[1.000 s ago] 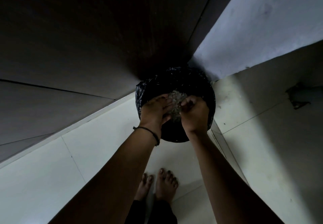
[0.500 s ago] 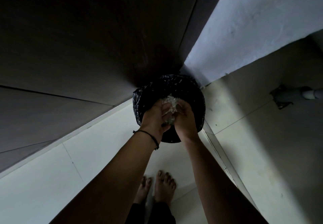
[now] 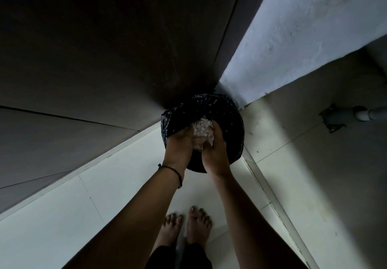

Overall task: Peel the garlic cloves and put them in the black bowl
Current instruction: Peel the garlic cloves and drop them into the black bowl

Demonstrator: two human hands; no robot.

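Note:
I look straight down at a round bin lined with a black plastic bag (image 3: 222, 109) standing on the floor in a corner. Over its opening my left hand (image 3: 179, 145) and my right hand (image 3: 215, 146) are cupped together. Between them they hold a pale, papery heap of garlic skins (image 3: 202, 129). The fingers of both hands curl around the heap. No garlic cloves and no black bowl are in view.
A dark wooden cabinet front (image 3: 104, 59) rises on the left and a pale wall (image 3: 303, 38) on the right. The floor is light tile (image 3: 83, 216). My bare feet (image 3: 186, 226) stand just before the bin. A white pipe (image 3: 368, 114) enters the floor at right.
Both hands have drawn closer together around the skins and sunk a little toward the bin's opening. The camera has shifted slightly, moving the bin in the frame.

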